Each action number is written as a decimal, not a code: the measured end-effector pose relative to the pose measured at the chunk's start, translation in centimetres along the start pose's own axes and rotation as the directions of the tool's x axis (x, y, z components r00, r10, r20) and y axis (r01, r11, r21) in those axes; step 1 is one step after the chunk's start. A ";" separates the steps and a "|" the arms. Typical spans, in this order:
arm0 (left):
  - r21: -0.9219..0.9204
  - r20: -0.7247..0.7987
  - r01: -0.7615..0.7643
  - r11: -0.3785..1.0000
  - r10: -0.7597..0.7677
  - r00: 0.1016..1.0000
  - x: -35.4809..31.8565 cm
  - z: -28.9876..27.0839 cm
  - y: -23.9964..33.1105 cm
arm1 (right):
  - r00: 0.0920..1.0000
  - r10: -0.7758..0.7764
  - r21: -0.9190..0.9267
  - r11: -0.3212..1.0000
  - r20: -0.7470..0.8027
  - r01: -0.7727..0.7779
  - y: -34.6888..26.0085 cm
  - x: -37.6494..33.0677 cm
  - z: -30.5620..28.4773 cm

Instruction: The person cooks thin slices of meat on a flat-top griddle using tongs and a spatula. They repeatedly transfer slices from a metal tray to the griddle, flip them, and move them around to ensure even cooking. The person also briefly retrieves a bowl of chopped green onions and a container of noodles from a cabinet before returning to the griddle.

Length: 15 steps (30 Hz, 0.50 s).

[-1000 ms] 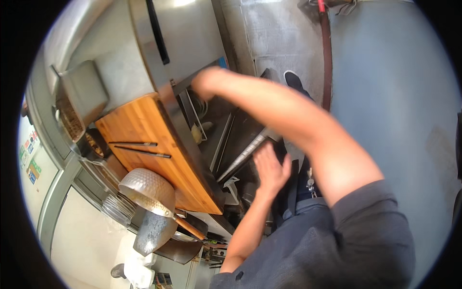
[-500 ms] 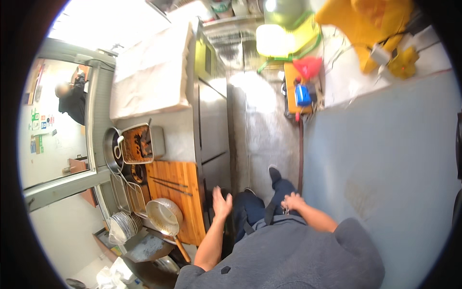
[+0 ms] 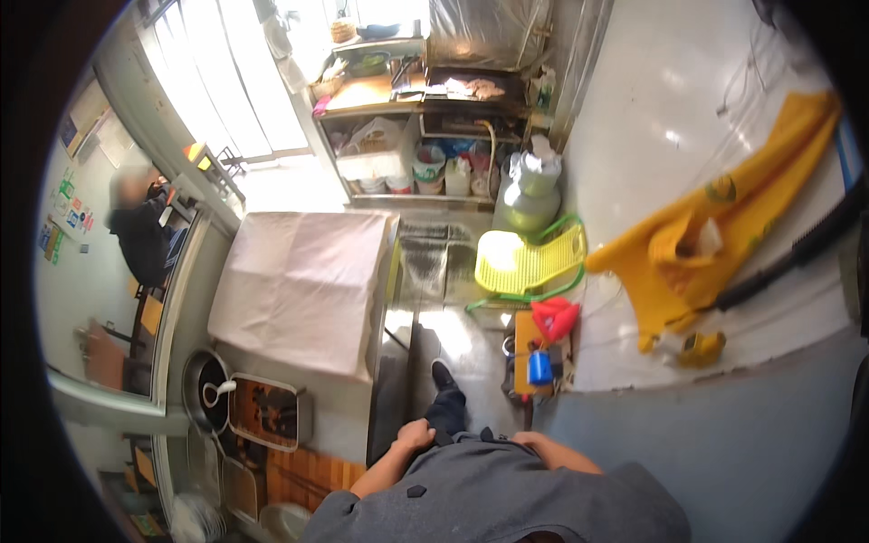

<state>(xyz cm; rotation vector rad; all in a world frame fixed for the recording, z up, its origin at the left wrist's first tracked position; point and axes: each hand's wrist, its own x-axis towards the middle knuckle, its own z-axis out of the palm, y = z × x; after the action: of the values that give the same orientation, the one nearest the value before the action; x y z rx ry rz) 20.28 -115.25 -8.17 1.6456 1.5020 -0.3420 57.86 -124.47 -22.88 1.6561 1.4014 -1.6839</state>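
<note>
My left hand (image 3: pixel 416 435) is at the front of my left thigh, with its fingers curled in and nothing visible in them. My right hand (image 3: pixel 528 440) rests by my waist on the other side; its fingers are mostly hidden behind my grey shirt. To the left of my left hand runs a metal counter (image 3: pixel 342 403). On it stand a rectangular metal tray (image 3: pixel 299 418) with dark pieces in reddish-brown food, a wooden board (image 3: pixel 312 475) and a round pan (image 3: pixel 206 369) with a pale ladle (image 3: pixel 217 392).
A pinkish cloth (image 3: pixel 299 290) covers the counter's far part. Ahead stand a yellow-green chair (image 3: pixel 525 262), a gas cylinder (image 3: pixel 529 208) and a cooking station (image 3: pixel 380 95). A small wooden stand (image 3: pixel 525 330) is right of the walkway. A yellow apron (image 3: pixel 724 217) hangs on the right wall.
I have moved forward along the counter, and the cooking station has come into view. My left hand has gone from spread fingers to curled ones. My right hand has become mostly hidden.
</note>
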 end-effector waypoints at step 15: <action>-0.347 -0.295 -0.492 0.799 0.405 0.866 24.2 -40.6 18.0 | 0.932 -0.085 -0.073 0.995 -0.353 0.063 -27.1 9.2 -41.6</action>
<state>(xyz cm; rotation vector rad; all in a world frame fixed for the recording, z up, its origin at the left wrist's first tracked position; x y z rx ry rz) 28.82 -67.53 6.36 1.6553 1.1628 0.4028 54.78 -75.12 -12.93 1.9680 1.6799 -1.4091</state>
